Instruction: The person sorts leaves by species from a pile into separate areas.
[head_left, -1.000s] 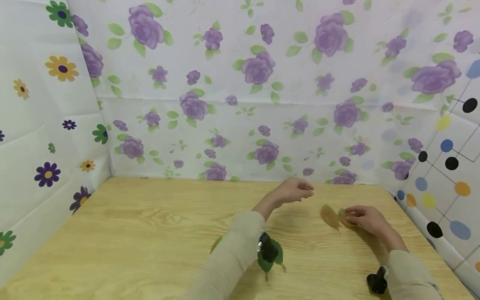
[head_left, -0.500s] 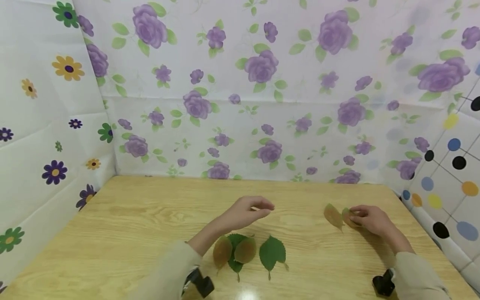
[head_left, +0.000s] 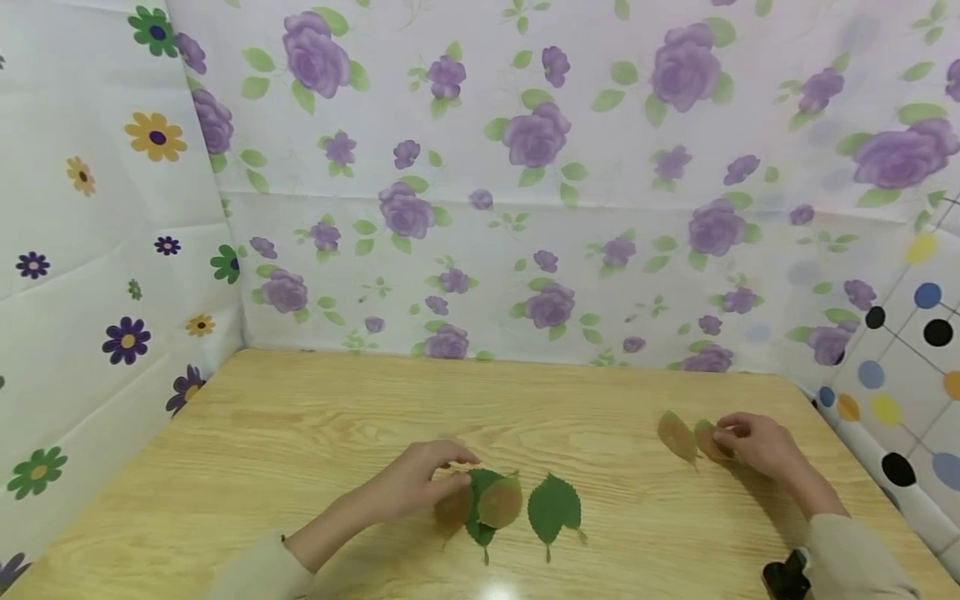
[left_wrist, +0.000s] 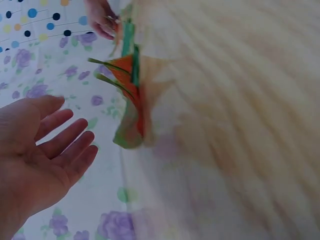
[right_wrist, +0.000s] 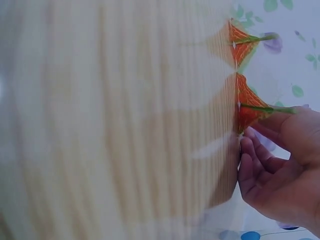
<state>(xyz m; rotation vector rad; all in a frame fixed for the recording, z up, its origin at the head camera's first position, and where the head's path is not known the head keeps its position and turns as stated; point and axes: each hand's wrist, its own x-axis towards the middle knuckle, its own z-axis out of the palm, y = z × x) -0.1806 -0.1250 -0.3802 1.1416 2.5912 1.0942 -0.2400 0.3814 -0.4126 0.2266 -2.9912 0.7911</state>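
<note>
"What's biggest?"

"The flowered cloth (head_left: 480,275) at the far side, then the worktop (head_left: 300,467) before it."

"And the hands?"

"Near, the left hand (head_left: 408,483) has a loose, parted grip with nothing in it, perhaps leaving room for a leaf. Far right, the right hand (head_left: 759,446) touches an orange leaf (head_left: 707,440) beside its twin (head_left: 677,435), probably steadying it; whether that grip pinches, I can't tell."

"The near leaves?"

"2 orange ones (head_left: 500,502) overlap a green leaf (head_left: 480,533); right of them lies more green foliage (head_left: 555,504), flat, likely for stability."
</note>
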